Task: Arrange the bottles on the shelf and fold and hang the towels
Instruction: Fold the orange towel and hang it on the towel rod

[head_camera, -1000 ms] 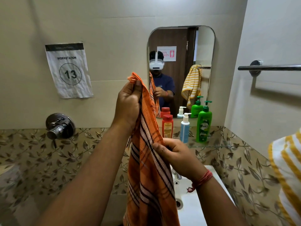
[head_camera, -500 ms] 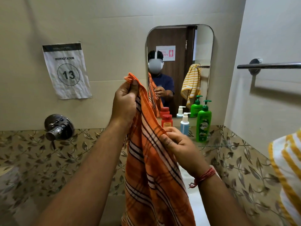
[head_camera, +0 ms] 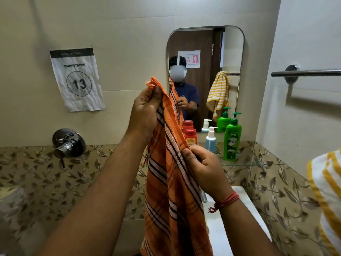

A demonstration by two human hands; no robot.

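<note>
An orange striped towel (head_camera: 171,191) hangs lengthwise in front of me. My left hand (head_camera: 145,111) grips its top corner, held up at mirror height. My right hand (head_camera: 204,169) pinches the towel's right edge lower down. Behind the towel, on a glass shelf (head_camera: 247,164), stand a red bottle (head_camera: 191,136), a white-and-blue pump bottle (head_camera: 211,140) and a green pump bottle (head_camera: 232,139). A yellow-and-white striped towel (head_camera: 326,196) hangs at the right edge of the view. The chrome towel bar (head_camera: 306,72) on the right wall is bare where it shows.
A mirror (head_camera: 206,52) hangs above the shelf. A white washbasin (head_camera: 239,218) sits below my right hand. A chrome tap valve (head_camera: 68,143) juts from the left wall under a "Workstation 13" paper (head_camera: 76,80). Leaf-patterned tiles run along the lower walls.
My right hand has slid up along the towel's right edge. My left hand stays raised, gripping the top corner. The towel hangs a little straighter.
</note>
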